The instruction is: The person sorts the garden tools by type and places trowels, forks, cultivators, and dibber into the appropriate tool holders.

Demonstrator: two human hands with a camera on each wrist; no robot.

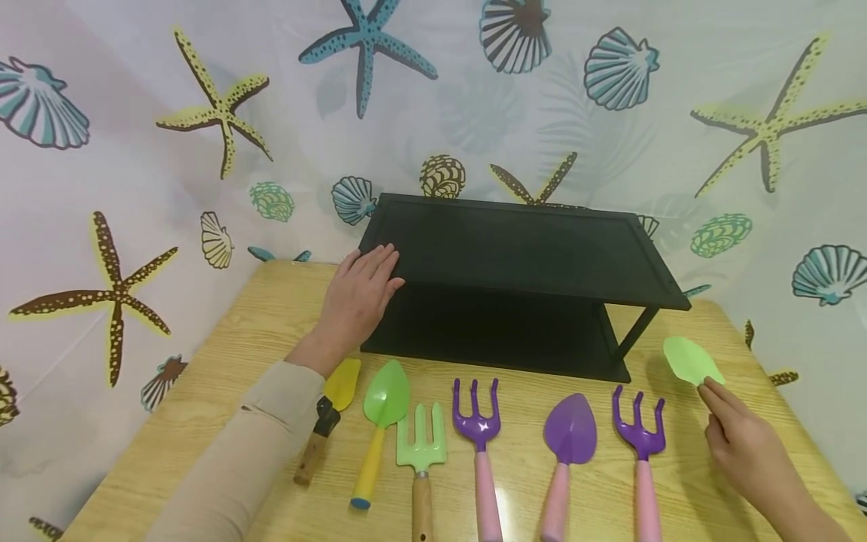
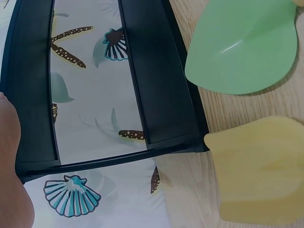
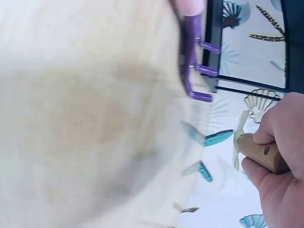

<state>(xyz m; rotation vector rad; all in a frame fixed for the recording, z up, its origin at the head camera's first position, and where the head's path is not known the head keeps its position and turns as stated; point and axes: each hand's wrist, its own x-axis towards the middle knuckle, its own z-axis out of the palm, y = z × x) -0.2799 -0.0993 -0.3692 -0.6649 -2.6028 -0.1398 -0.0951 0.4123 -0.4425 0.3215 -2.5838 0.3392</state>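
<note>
My left hand (image 1: 362, 293) rests on the left end of a black two-tier shelf (image 1: 515, 245), fingers lying over its top board. At the right of the table, my right hand (image 1: 752, 448) holds a light green garden trowel (image 1: 689, 361) above the wood. In the right wrist view, thumb and fingers pinch its short wooden handle (image 3: 261, 152). Closest to that hand lies a purple hand fork (image 1: 639, 436) with a pink handle. Under my left forearm are a yellow trowel (image 1: 342, 384) and a green trowel (image 1: 387, 395) with a yellow handle.
Along the shelf's front also lie a green hand fork (image 1: 421, 440), another purple fork (image 1: 477, 425) and a purple trowel (image 1: 570, 429). All rest on a wooden table (image 1: 284, 293). A patterned curtain (image 1: 433, 135) hangs behind and at both sides.
</note>
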